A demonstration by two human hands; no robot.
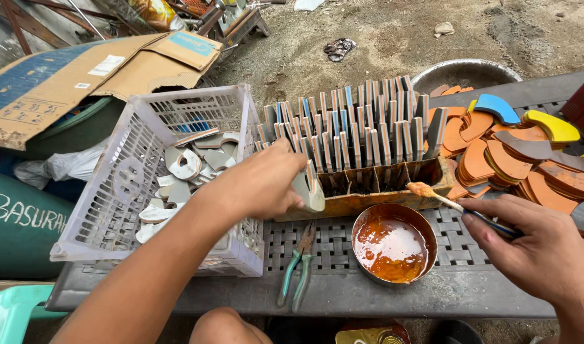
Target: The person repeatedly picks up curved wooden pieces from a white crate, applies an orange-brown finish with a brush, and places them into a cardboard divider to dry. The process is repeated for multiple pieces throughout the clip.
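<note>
- My left hand [263, 185] grips a pale curved sole piece [312, 190], edge up, just in front of the wooden rack [368, 197].
- My right hand [534, 245] is closed round a small brush [457, 205] — its glue-laden tip hangs over the far rim of the round tin of amber glue [392, 245], near the rack's front wall.
- Rack is packed with upright pieces, standing on edge in rows.
- White plastic crate [113, 191] to the left holds more pale cut pieces.
- Green-handled pliers [298, 267] lie on the dark woven tabletop [470, 255], between crate and tin.
- Orange, blue and yellow curved pieces [515, 159] heaped at right — a metal basin [464, 71] behind them.
</note>
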